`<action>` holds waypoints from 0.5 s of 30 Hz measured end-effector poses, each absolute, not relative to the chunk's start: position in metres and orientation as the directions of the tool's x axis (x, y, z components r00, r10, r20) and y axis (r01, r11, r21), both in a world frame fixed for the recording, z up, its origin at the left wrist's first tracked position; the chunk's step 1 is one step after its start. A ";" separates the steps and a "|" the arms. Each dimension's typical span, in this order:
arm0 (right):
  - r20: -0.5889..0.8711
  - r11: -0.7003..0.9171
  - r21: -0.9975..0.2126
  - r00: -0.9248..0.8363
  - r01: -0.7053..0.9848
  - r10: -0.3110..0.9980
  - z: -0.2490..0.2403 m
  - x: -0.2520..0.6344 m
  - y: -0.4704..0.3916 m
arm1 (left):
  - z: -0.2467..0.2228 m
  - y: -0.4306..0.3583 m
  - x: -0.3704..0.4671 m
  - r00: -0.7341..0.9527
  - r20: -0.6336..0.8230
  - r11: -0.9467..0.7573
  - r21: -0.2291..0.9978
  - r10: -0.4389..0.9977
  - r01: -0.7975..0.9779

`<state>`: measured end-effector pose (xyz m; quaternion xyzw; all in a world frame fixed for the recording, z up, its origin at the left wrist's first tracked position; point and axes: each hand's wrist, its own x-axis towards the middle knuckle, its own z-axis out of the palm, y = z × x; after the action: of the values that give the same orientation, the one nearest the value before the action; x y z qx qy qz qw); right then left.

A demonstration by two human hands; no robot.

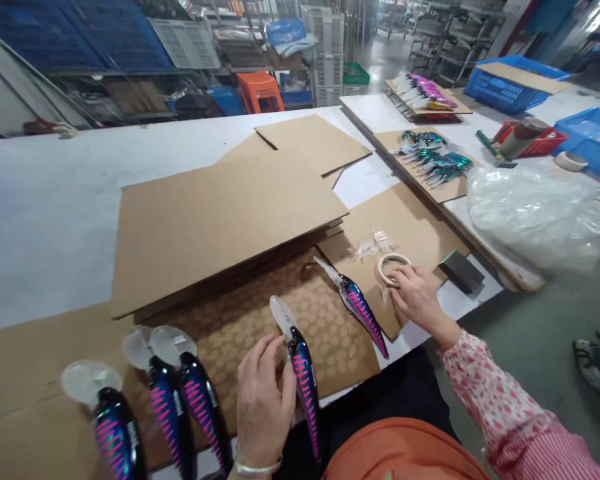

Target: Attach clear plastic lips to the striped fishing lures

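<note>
My left hand (265, 393) is closed at the head end of a dark blue fishing lure (305, 380) with pink stripes and a clear lip, near the table's front edge. My right hand (416, 293) has its fingers on a white roll of tape (386, 270) lying on cardboard. Between the hands another striped lure (363, 310) rests on the spotted cardboard (340, 347). Three more such lures lie at the lower left, one of them a lure (117, 433) farthest left.
A cardboard stack (225, 220) stands behind the hands. Small clear pieces (367, 249) and a dark block (463, 272) lie near the tape. Farther right are green lures (440, 163), a plastic bag (535, 213) and a blue basket (505, 90).
</note>
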<state>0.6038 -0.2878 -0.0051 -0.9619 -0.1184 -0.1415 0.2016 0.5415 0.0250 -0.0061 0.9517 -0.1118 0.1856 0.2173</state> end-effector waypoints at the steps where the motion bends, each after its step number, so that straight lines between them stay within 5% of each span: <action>1: 0.283 -0.929 -0.271 0.944 0.251 0.172 -0.005 0.613 -0.304 | -0.006 0.018 0.543 0.899 0.417 -0.859 0.404 -0.133 -0.314; 5: 0.193 -0.951 -0.139 0.949 0.277 0.248 -0.008 0.627 -0.335 | -0.001 -0.003 0.548 0.886 0.443 -0.788 0.493 -0.138 -0.369; 11: 0.399 -0.653 -0.535 0.842 0.536 0.364 0.007 0.594 -0.287 | 0.021 -0.041 0.547 0.887 0.437 -0.661 0.623 -0.149 -0.419; 15: 0.439 -0.489 -0.624 0.791 0.609 0.426 0.014 0.568 -0.249 | 0.025 -0.055 0.546 0.853 0.474 -0.606 0.620 -0.217 -0.499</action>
<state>0.5681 -0.2485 0.0141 -0.8554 -0.3026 -0.1131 0.4048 0.5456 -0.0554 0.0245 0.8781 -0.2039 0.1785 0.3943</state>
